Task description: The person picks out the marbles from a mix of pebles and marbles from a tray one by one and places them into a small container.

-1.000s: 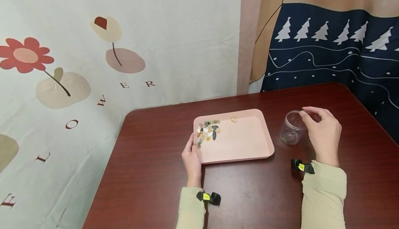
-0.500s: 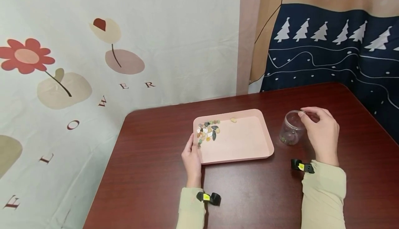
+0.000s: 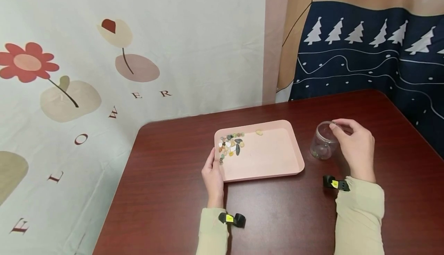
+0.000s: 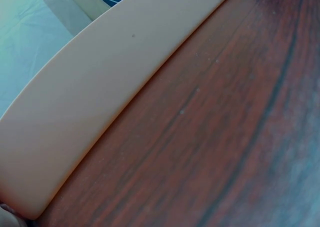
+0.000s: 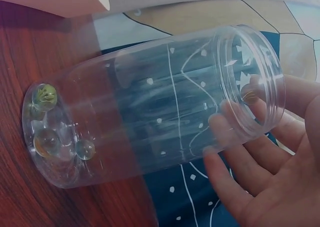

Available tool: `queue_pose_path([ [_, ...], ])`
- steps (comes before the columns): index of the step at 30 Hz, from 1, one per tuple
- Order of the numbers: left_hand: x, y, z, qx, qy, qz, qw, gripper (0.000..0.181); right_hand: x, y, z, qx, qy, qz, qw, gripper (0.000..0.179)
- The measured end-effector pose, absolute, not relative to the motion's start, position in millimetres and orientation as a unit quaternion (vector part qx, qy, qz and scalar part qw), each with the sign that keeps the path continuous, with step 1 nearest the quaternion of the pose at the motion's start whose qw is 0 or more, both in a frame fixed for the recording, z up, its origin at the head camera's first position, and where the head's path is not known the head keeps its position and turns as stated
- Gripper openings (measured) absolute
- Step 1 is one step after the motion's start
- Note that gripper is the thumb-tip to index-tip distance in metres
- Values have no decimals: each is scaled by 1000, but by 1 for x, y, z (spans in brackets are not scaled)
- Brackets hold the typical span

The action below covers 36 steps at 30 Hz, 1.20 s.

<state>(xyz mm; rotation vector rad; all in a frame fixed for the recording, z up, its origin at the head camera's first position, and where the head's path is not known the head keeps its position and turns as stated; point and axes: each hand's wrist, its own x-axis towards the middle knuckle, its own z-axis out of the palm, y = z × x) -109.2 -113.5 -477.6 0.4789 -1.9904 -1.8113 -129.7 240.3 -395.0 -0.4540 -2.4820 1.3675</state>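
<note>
My left hand (image 3: 213, 176) holds the left end of a pink tray (image 3: 267, 154), with a bit of a finger showing at the tray's corner in the left wrist view. Several marbles and pebbles (image 3: 233, 145) are gathered at the tray's left side. My right hand (image 3: 357, 147) is at the mouth of a clear plastic jar (image 3: 322, 147), thumb and index finger pinching a marble (image 5: 249, 93) just at the rim. The other fingers spread along the outside of the jar's neck. At the jar's bottom lie a green-patterned marble (image 5: 45, 94) and two clearer marbles (image 5: 47, 142).
A single yellowish pebble (image 3: 259, 132) lies apart near the tray's far edge. The jar stands upright on the dark red wooden table (image 3: 277, 216), right of the tray. Printed cloths (image 3: 208, 54) hang behind the table's back edge.
My right hand has shifted slightly left, bringing thumb and index finger over the jar's rim. The left hand and the tray stay in place; the head view drifts slightly.
</note>
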Motion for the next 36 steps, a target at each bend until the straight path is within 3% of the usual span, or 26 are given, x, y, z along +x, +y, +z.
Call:
queue_pose_path([
  [36, -102, -106, -452, 174, -699, -668, 186, 34, -130, 242, -395, -159, -857, 475, 126, 45],
])
